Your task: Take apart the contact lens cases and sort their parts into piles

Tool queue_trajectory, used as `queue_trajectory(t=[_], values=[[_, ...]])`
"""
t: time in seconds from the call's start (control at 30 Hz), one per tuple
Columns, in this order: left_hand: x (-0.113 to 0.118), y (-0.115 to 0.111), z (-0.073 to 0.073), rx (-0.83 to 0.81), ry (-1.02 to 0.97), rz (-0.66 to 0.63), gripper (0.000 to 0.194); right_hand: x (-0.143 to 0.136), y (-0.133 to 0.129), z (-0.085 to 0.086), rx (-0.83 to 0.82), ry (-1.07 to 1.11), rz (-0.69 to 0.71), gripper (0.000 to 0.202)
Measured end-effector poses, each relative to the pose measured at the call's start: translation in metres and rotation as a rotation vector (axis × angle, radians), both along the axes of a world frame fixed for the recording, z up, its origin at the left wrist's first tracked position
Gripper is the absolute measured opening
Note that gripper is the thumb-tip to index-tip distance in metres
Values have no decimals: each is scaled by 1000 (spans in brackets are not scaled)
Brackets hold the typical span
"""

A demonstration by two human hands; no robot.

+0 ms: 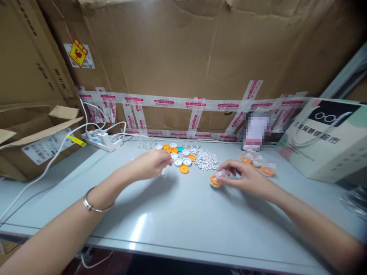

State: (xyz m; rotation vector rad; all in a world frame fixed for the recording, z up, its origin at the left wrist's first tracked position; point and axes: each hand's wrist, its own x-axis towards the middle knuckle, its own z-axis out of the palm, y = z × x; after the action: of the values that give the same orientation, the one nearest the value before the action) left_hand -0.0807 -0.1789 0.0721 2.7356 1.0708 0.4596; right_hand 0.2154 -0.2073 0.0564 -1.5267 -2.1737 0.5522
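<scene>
My right hand [241, 175] is closed on a small round assembly [215, 181], orange over white, with a clear part on top between thumb and fingers. It is at the table, right of the white pieces. My left hand [153, 164] has its fingers pinched together beside the loose discs; a small pale bit [163, 172] shows under it, and what it grips is hidden. Near it lie orange discs [184, 169], white discs [177, 162] and one green disc [180, 149]. A heap of small white openwork pieces [205, 159] lies between my hands.
Several assembled orange pieces with clear tops [267, 169] stand at the right, before a phone-like object [256, 131] and a paper bag [321, 145]. Clear parts [145, 143] sit at the back. A power strip [103, 140] and open carton [37, 145] are left; a large cardboard sheet [183, 57] rises behind.
</scene>
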Motion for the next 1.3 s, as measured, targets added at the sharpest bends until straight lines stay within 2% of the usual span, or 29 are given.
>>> queue_trajectory(t=[0.1, 0.2, 0.3, 0.47, 0.8, 0.93, 1.1, 1.2, 1.3], values=[[23, -19, -15, -143, -25, -41, 25, -30, 3, -11, -42, 100, 57, 27], [36, -31, -30, -208, -109, -54, 35, -47, 8, -21, -17, 156, 78, 24], [40, -32, -44, -203, -181, -32, 40, -56, 10, -28, 28, 200, 64, 23], [44, -25, -58, -212, -242, 60, 39, -64, 8, -38, -53, 376, 89, 23], [54, -23, -69, -181, -347, 116, 19, -68, 1, -46, -81, 455, 150, 24], [57, -24, -70, -201, -350, 127, 19, -70, -1, -45, -32, 361, 125, 30], [59, -24, -70, -217, -374, 83, 11, -74, -3, -47, 59, 268, 75, 23], [59, -23, -71, -225, -374, 64, 6, -74, -3, -41, 84, 253, 125, 17], [59, -22, -70, -237, -372, 68, 11, -68, -1, -25, 208, 274, 99, 17]])
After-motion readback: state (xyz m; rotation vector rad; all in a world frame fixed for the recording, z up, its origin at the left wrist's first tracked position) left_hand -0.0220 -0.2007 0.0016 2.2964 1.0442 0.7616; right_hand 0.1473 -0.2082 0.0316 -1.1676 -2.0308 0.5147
